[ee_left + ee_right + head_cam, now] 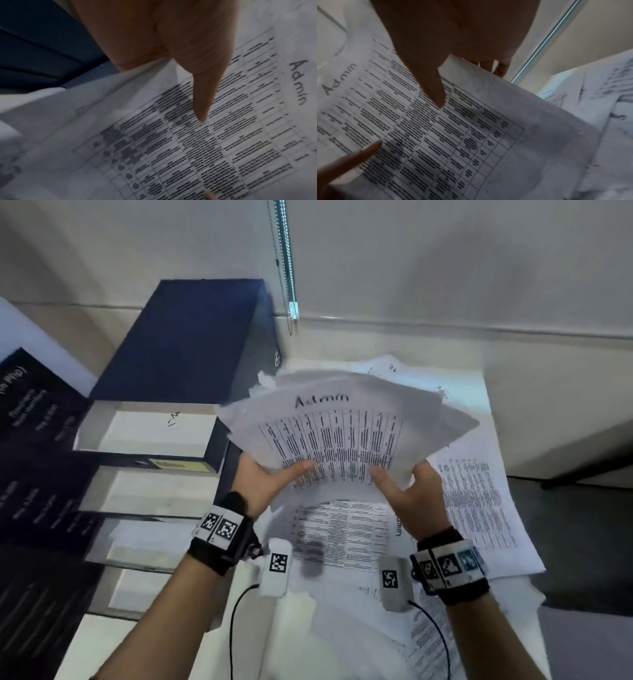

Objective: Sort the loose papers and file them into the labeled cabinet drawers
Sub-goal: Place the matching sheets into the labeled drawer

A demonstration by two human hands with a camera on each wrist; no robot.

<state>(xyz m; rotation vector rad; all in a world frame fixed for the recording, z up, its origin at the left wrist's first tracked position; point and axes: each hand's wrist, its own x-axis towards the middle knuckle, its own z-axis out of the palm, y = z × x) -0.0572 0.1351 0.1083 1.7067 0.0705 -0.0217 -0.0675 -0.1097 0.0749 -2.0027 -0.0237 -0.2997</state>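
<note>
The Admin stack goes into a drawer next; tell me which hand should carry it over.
Left, probably. The dark blue drawer cabinet stands on the left hand side of the white paper stack; the right hand would cross over.

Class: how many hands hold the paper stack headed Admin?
2: the left hand grips the stack at its near-left edge, the right hand at its near-right edge. None seem hidden.

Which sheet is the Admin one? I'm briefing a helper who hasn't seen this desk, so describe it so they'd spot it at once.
Right of the dark blue drawer cabinet, above the paper-strewn desk, the left hand and right hand hold up a fanned stack. The Admin sheet is its top page: a printed table with "Admin" handwritten above it, off the desk unlike the rest.
</note>
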